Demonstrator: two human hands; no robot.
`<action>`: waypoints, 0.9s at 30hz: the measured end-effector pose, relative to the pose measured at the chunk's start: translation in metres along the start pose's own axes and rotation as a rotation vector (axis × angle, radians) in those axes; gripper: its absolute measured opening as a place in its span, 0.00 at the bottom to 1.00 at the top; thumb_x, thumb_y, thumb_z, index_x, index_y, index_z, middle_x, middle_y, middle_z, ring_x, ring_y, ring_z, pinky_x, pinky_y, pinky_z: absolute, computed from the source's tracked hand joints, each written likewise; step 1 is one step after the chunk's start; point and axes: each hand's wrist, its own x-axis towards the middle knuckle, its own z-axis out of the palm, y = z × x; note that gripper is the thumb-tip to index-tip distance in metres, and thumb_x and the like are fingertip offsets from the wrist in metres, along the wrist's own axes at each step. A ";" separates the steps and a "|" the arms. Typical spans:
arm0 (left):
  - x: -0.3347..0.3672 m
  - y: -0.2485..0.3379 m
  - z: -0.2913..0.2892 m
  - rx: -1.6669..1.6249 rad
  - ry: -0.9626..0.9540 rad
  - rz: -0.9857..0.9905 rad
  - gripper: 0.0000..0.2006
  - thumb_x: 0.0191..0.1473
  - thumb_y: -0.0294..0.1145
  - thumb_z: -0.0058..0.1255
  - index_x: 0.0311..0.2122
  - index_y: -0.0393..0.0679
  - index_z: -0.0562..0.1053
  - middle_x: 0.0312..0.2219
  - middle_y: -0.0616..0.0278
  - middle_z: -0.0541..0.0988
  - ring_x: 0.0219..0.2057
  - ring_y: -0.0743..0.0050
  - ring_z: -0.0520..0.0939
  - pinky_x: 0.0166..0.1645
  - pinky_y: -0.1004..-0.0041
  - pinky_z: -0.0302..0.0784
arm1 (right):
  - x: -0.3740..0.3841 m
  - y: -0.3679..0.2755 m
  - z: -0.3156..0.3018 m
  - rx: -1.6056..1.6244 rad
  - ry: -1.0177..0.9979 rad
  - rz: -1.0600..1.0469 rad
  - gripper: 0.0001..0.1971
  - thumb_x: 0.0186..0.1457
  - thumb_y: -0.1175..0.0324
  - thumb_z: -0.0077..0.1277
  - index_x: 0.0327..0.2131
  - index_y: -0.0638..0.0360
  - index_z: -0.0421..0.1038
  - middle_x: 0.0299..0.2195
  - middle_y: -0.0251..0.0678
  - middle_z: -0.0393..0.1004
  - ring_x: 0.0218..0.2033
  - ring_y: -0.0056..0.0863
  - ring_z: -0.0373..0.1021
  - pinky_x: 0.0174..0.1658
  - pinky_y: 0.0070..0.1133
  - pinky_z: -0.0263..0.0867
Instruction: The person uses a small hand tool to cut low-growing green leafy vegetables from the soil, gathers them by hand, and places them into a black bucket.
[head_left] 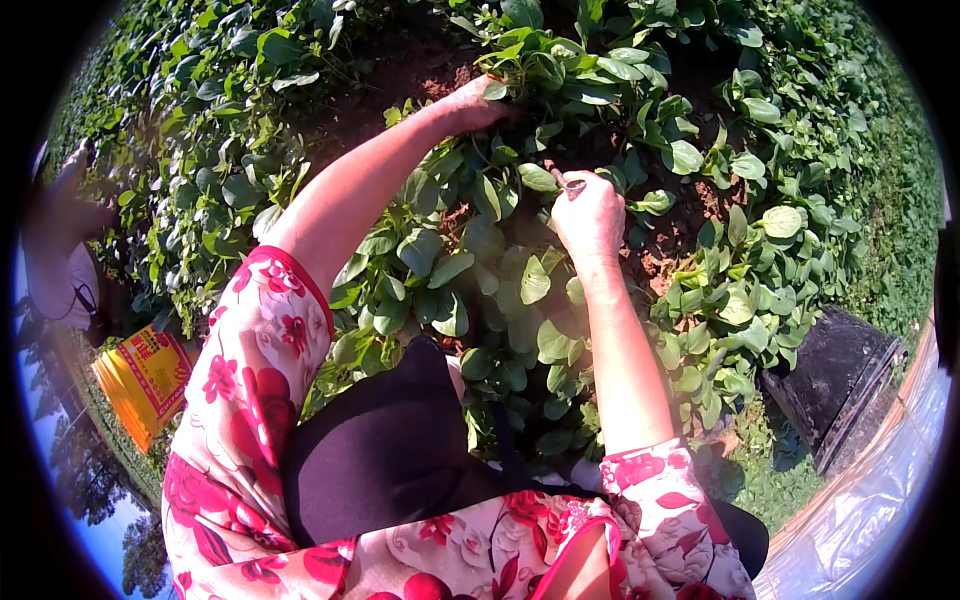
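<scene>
Leafy green plants (pixel 600 75) grow thickly in front of me. My left hand (pixel 482 105) reaches in at the base of one plant and is closed around its stems; leaves cover the fingertips. Closer to me and to the right, my right hand (pixel 592 222) is curled in a fist around a small dark tool (pixel 573 187). Only a short end of that tool shows above the fist, beside a leaf, so its exact kind is unclear. The two hands are apart.
Reddish soil (pixel 690 225) shows between plants. A black crate or tub (pixel 832 375) stands at the right, near clear plastic sheeting (pixel 870 520). At the left are a yellow-orange bag (pixel 150 378) and another person (pixel 65 265), partly in shadow. My dark-clad knee (pixel 385 440) is close among leaves.
</scene>
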 end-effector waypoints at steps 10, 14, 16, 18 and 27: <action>-0.007 -0.031 -0.036 -0.427 0.086 -0.150 0.11 0.53 0.31 0.50 0.42 0.42 0.72 0.30 0.65 0.78 0.30 0.79 0.78 0.37 0.74 0.76 | -0.011 -0.003 -0.048 0.028 0.023 -0.070 0.09 0.46 0.73 0.50 0.33 0.60 0.76 0.27 0.45 0.76 0.31 0.39 0.74 0.37 0.27 0.69; -0.015 -0.029 -0.050 -0.553 0.011 -0.116 0.11 0.53 0.30 0.49 0.42 0.41 0.72 0.31 0.65 0.78 0.30 0.77 0.79 0.38 0.72 0.77 | -0.023 0.003 -0.063 -0.022 -0.043 -0.051 0.09 0.46 0.73 0.50 0.33 0.61 0.75 0.26 0.46 0.76 0.29 0.39 0.74 0.35 0.26 0.68; -0.016 -0.025 -0.048 -0.543 0.043 -0.116 0.13 0.51 0.27 0.51 0.44 0.40 0.72 0.31 0.66 0.79 0.31 0.80 0.78 0.40 0.74 0.76 | -0.030 0.004 -0.067 -0.064 -0.080 -0.037 0.10 0.45 0.75 0.51 0.34 0.63 0.75 0.26 0.47 0.75 0.28 0.39 0.74 0.33 0.26 0.67; -0.020 -0.020 -0.049 -0.276 0.017 -0.110 0.14 0.50 0.26 0.53 0.44 0.40 0.72 0.32 0.67 0.79 0.31 0.82 0.77 0.41 0.76 0.74 | -0.037 0.005 -0.063 -0.086 -0.089 -0.066 0.09 0.45 0.75 0.50 0.33 0.63 0.75 0.25 0.47 0.75 0.28 0.40 0.74 0.33 0.26 0.67; 0.003 0.006 -0.005 0.483 -0.157 -0.031 0.22 0.40 0.42 0.59 0.40 0.40 0.73 0.32 0.48 0.78 0.37 0.54 0.78 0.42 0.64 0.73 | -0.046 0.015 -0.033 0.036 -0.073 0.030 0.09 0.47 0.71 0.49 0.33 0.56 0.76 0.28 0.44 0.76 0.32 0.41 0.74 0.37 0.31 0.69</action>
